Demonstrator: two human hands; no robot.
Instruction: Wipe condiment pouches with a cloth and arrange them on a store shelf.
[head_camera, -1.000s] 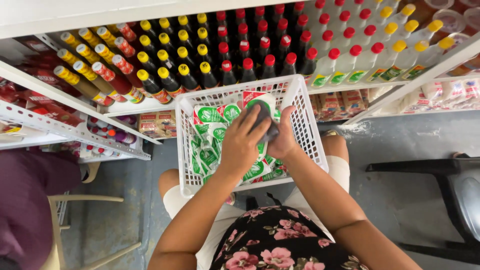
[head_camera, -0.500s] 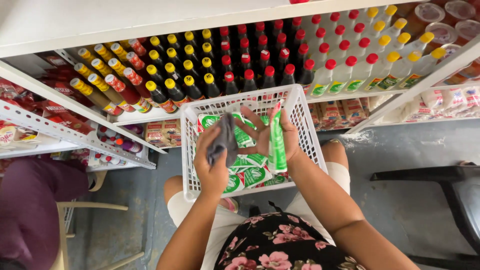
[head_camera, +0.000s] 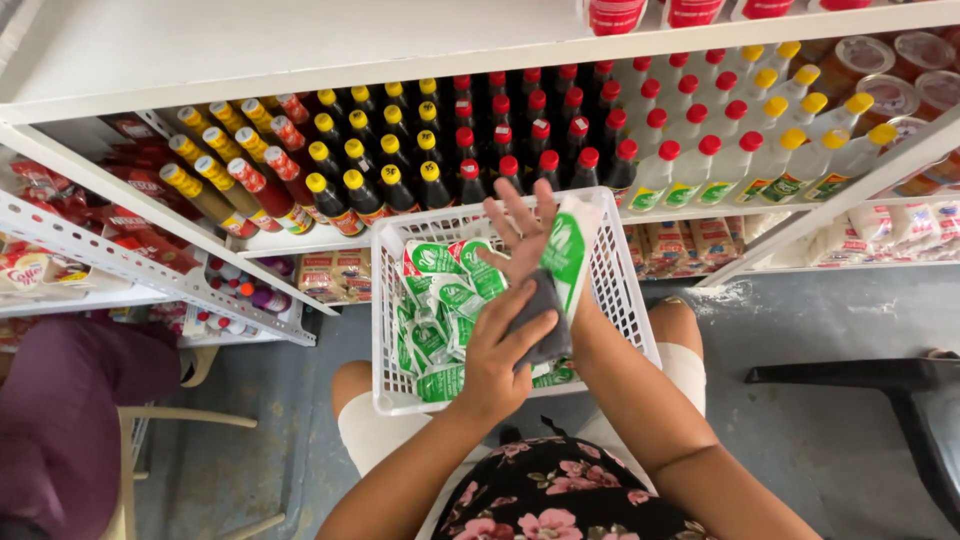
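From the head view, the left hand (head_camera: 497, 352) has its grip closed on a grey cloth (head_camera: 538, 318), pressed against a green-and-white packet (head_camera: 567, 250). The right hand (head_camera: 524, 232) props that packet up, fingers spread, above the white basket (head_camera: 625, 300) on her lap, before the bottle shelves (head_camera: 300, 240).

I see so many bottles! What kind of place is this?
Probably a small grocery shop. The white shelves hold rows of bottles with yellow and red caps, and a white basket of green packets rests on the person's lap.
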